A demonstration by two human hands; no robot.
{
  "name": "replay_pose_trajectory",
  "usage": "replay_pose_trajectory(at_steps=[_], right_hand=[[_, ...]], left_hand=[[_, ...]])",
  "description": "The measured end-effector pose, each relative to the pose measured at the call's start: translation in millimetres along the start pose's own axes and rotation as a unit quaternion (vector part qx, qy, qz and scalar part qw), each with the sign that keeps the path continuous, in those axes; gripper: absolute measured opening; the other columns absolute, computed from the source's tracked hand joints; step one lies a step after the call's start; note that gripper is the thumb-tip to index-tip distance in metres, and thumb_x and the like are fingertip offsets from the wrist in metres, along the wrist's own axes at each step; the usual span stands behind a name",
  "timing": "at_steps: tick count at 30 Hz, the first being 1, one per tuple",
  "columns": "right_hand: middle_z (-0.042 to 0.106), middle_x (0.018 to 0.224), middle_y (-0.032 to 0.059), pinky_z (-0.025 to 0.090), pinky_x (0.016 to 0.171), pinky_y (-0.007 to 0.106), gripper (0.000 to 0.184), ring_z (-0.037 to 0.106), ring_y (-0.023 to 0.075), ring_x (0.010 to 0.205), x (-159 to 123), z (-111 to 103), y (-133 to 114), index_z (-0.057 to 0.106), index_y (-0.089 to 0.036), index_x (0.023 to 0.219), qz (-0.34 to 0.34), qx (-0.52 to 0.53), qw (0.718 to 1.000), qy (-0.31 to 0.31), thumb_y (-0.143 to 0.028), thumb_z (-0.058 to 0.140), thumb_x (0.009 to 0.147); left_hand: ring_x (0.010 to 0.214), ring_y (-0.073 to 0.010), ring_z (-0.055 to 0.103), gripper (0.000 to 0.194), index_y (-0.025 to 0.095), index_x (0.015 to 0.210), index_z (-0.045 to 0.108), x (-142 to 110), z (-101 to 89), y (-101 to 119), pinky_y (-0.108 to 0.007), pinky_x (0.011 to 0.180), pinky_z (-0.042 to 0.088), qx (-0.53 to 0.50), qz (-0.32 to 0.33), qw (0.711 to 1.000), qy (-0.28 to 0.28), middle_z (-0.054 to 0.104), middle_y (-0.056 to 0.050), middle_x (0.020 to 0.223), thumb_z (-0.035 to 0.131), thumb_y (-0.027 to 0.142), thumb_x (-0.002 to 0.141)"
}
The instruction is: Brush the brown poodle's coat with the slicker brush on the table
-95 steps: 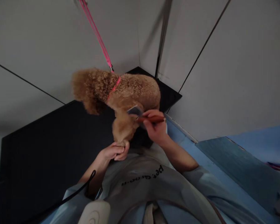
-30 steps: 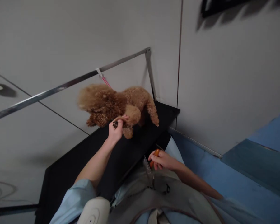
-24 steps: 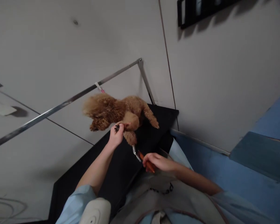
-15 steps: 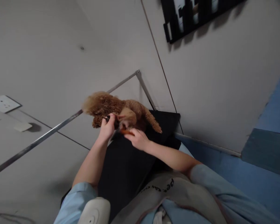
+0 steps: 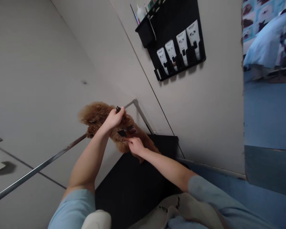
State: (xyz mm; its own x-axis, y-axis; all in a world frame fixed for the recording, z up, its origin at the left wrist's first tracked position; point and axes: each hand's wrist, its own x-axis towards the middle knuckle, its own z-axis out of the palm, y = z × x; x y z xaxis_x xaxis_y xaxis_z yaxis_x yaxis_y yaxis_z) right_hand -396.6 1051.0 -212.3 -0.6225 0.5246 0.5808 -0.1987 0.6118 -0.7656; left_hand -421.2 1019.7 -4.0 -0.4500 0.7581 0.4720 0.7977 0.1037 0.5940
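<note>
A curly brown dog (image 5: 95, 114) is up on a black table (image 5: 124, 181), its fluffy head to the left and its body slanting down to the right. My left hand (image 5: 114, 118) is closed at the dog's upper body, with a small black thing (image 5: 118, 109) poking out above the thumb; its kind is unclear. In my right hand (image 5: 135, 145) is a slicker brush (image 5: 127, 131) with an orange-brown handle and a dark, wide head. The brush lies against the dog's side. My fingers partly hide its handle.
A metal bar (image 5: 38, 168) runs across behind the dog, joined to a post (image 5: 143, 116) by the table. On the wall hangs a black rack (image 5: 178, 41) with several white tubes. Blue floor (image 5: 278, 117) shows at the right.
My left hand has moved from the dog's front to higher on its body. My right hand has brought the brush up onto the dog's side. The dog has shifted, and my view has tilted up.
</note>
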Motion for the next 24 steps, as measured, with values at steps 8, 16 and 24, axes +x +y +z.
replay_pose_trajectory(at_steps=[8,16,24], right_hand=[[0.064,0.123,0.0083,0.048,0.094,0.038,0.058,0.064,0.024,0.106,9.0,-21.7,-9.5,0.029,-0.026,0.148,-0.035,-0.105,0.993,0.045,-0.027,0.042,0.092],[0.07,0.106,0.0094,0.05,0.084,0.032,0.064,0.068,0.0205,0.091,6.6,-17.7,-7.5,0.015,-0.019,0.152,0.123,-0.06,0.991,-0.002,-0.022,0.036,0.092],[0.069,0.103,0.017,0.05,0.083,0.042,0.065,0.067,0.0282,0.091,17.0,-47.7,-4.0,0.016,-0.016,0.151,0.121,-0.136,0.983,0.005,-0.024,0.038,0.091]], left_hand=[[0.044,-0.0098,0.037,0.043,0.017,0.054,0.045,24.2,26.9,24.7,-0.023,0.044,0.029,0.093,0.062,0.987,-0.114,0.043,0.001,0.048,0.046,0.05,0.081],[0.045,-0.0099,0.034,0.041,0.019,0.054,0.039,40.0,39.1,46.5,-0.024,0.046,0.028,0.078,0.081,0.991,-0.078,0.037,0.003,0.047,0.043,0.046,0.084],[0.051,-0.0146,0.053,0.037,0.017,0.059,0.049,48.1,44.8,72.3,-0.025,0.052,0.04,-0.057,0.059,0.996,-0.033,0.055,-0.004,0.053,0.047,0.045,0.083]])
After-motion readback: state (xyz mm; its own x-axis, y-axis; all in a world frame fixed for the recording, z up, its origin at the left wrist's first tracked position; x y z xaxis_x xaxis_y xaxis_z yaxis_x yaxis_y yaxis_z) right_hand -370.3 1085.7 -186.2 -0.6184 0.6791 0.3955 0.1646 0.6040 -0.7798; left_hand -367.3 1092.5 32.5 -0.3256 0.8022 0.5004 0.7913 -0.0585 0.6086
